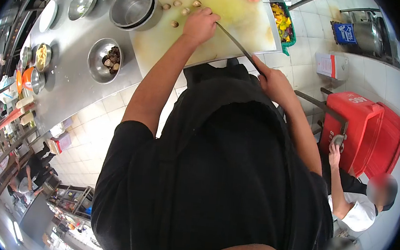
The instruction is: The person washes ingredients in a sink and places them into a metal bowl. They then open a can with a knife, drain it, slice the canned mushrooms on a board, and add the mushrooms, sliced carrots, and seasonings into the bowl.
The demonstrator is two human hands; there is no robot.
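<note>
My right hand (275, 85) is closed around the handle of a long knife (238, 43), whose blade slants up and left over the cutting board (238, 14). At the blade's far end, my left hand (200, 25) rests on the board with its fingers curled together. What those fingers hold, if anything, is hidden. Several small round brown-and-pale pieces, which look like mushrooms (185, 11), lie on the board just beyond and left of my left hand. A steel bowl (97, 51) to the left holds more dark mushroom pieces (112, 60).
Stacked steel pots (130, 5) stand at the board's left edge on the steel counter (70, 90). A green crate (288, 44) of colourful scraps sits right of the board. Further right are a red bin (352, 124) and a person in white (359, 210).
</note>
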